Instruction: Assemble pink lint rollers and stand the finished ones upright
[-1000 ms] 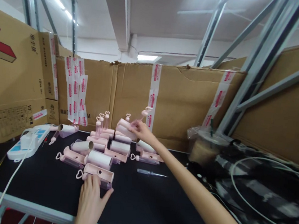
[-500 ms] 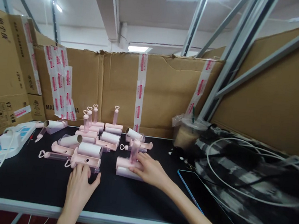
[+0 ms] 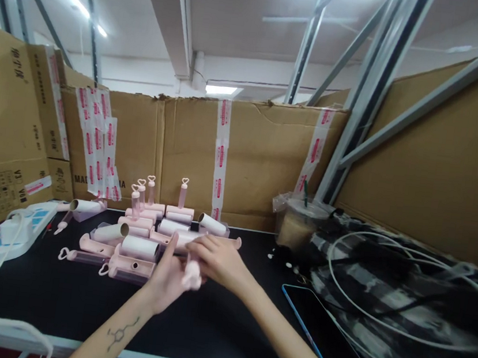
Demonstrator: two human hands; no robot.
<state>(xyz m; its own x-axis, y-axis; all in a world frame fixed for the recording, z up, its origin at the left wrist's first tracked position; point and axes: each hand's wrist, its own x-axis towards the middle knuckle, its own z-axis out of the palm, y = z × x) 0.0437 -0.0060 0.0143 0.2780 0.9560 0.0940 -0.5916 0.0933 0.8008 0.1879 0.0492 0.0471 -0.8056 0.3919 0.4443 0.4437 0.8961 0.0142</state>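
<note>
Two bare hands are meeting above the black tabletop (image 3: 224, 334), holding one pale pink roller piece (image 3: 191, 278) between them, its knobbed end pointing toward the wearer. The left hand (image 3: 168, 280) is cupping it from the side with the thumb raised; the right hand (image 3: 217, 259) is bending its fingers narrowly over the top (blur is hiding exactly where the fingertips are pressing).

Slick plastic could be slipping out if either hand is twisting against a loose hold. A swinging left wrist might be knocking the nearest white roll (image 3: 140, 247), which is lying on its curved side and could be rolling. Behind, the slender upright handle (image 3: 183, 194) is standing tall enough to topple if nudged.

Heart-shaped loops are crowning clear, pink-tinted tubes; matte paper rolls are showing brown cardboard cores; glossy pink cradles are curving like troughs. Corrugated cardboard (image 3: 258, 164), patched with printed tape (image 3: 219, 171), is walling the back.
</note>
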